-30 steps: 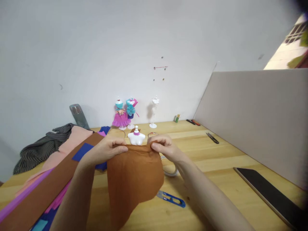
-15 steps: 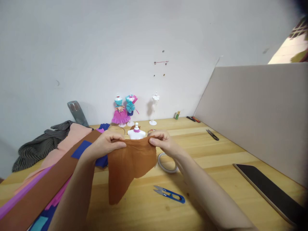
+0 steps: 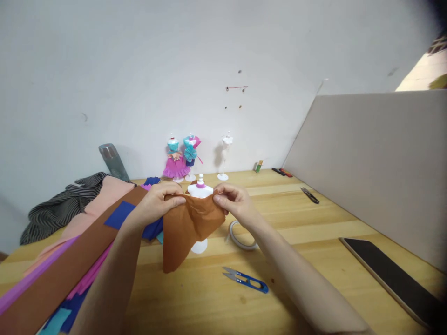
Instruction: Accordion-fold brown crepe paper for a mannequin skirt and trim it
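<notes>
A brown piece of crepe paper or thin cloth [image 3: 185,228] hangs by its top edge between my two hands. My left hand [image 3: 162,202] pinches the upper left corner between thumb and fingers; my right hand [image 3: 232,202] pinches the upper right one. Directly behind the sheet stands a small white mannequin [image 3: 200,190] with a purple neck band. Its shoulders show above the sheet and its round base below, while the torso is hidden. Blue thread snips [image 3: 246,280] lie in front, and a roll of tape [image 3: 240,237] rests beside my right wrist.
Coloured sheets [image 3: 70,251] and a striped cloth [image 3: 66,204] cover the table's left side, near a bottle [image 3: 113,162]. Two dressed mannequins [image 3: 176,163] and a bare one [image 3: 226,153] stand by the wall. A phone-like slab [image 3: 387,274] and black scissors [image 3: 310,195] lie right.
Both hands have raised the brown sheet slightly and brought it closer against the mannequin. Its top edge now sags between my hands, and the mannequin's base has come into sight.
</notes>
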A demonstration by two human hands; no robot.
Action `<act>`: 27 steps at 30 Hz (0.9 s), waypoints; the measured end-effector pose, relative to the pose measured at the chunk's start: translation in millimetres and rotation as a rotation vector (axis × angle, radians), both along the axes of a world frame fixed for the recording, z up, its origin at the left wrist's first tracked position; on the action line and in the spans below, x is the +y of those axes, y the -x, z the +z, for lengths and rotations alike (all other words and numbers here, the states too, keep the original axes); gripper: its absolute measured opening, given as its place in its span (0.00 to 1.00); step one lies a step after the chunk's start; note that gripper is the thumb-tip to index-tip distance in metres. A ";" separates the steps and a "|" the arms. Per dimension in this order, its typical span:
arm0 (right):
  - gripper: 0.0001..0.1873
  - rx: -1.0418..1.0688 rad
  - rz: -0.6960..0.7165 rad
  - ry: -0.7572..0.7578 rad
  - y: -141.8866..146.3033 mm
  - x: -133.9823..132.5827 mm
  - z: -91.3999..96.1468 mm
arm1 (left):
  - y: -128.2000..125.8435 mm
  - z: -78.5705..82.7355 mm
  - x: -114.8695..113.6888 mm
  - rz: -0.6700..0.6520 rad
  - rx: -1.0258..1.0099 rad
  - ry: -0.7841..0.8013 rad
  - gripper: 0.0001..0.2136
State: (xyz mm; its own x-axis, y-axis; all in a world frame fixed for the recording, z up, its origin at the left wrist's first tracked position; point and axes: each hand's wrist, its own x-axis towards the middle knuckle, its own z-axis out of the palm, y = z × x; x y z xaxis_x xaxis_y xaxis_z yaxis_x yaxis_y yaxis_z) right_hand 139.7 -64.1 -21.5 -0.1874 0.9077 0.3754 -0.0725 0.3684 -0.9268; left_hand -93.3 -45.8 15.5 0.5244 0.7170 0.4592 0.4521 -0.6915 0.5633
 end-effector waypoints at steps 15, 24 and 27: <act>0.12 0.052 -0.014 0.045 12.2 -3.9 0.1 | -13.2 0.1 -7.5 0.027 -0.058 -0.045 0.08; 0.12 0.170 0.005 0.133 21.3 -0.4 -11.7 | -21.2 -2.5 -8.4 0.034 -0.102 0.026 0.08; 0.11 0.173 0.014 0.133 20.2 -1.1 -11.2 | -16.1 -1.9 -6.4 0.041 -0.037 0.006 0.07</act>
State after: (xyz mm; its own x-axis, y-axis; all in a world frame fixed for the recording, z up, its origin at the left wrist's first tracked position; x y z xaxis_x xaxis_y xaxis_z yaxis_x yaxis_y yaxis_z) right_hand 119.5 -65.2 -32.7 -0.1438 0.9491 0.2802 -0.2393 0.2414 -0.9405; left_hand -77.2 -52.2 13.6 0.4776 0.7400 0.4737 0.4586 -0.6698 0.5839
